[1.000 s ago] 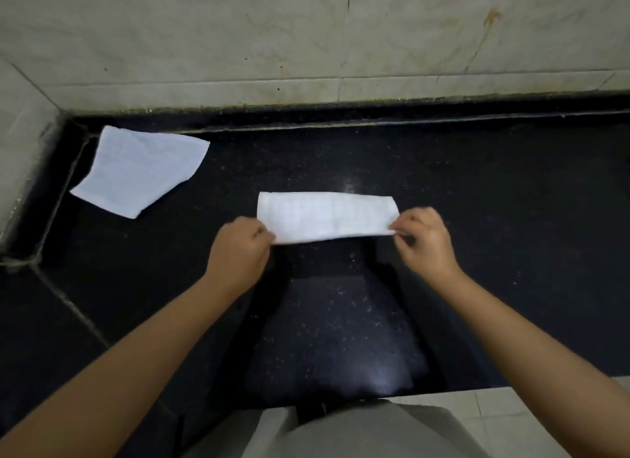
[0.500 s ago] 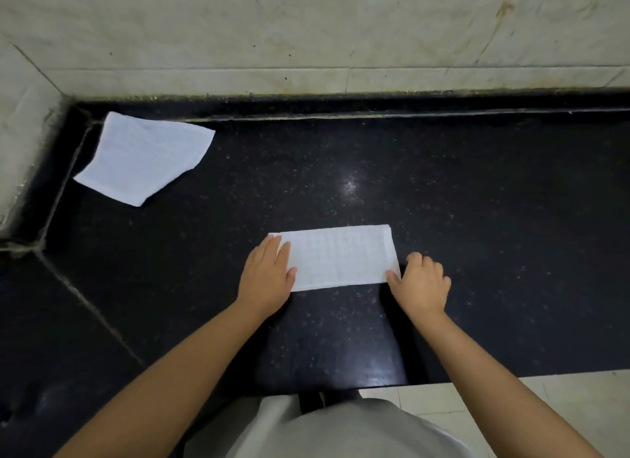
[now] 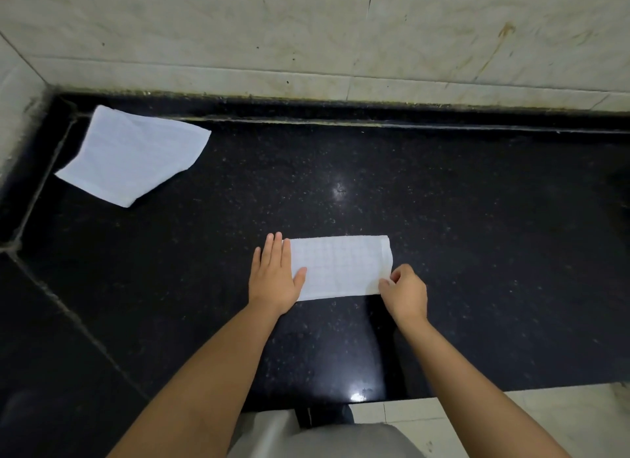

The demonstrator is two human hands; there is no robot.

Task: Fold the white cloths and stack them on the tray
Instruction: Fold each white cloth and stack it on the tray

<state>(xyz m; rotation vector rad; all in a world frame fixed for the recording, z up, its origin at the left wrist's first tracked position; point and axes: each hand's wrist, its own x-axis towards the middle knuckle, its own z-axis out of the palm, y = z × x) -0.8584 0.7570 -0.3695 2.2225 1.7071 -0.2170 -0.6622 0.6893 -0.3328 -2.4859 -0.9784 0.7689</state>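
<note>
Spanning most of the view, the black speckled stone surface (image 3: 443, 253) ran up to a pale marble wall (image 3: 306, 31) at 12 o'clock, with a second wall face closing the corner at 10 o'clock. A dark raised lip edged the surface along both walls, and a seam crossed the stone at 8 o'clock. Pale floor tiles (image 3: 511, 420) showed at 5 o'clock, past the near edge. No container came into view.

The folded white cloth (image 3: 337, 270) lay flat near the centre, a narrow band with its long axis running from 9 o'clock to 3 o'clock, parallel to the back wall. The left hand (image 3: 276, 276) rested flat on its 9 o'clock end, fingers straight and together. The right hand (image 3: 404, 290) sat at the 3 o'clock end, its fingers curled and pinching the near corner there.

A second white cloth (image 3: 133, 154) lay well apart at 10 o'clock, close to the corner, turned diagonally, with 1 corner pointing toward 8 o'clock.
</note>
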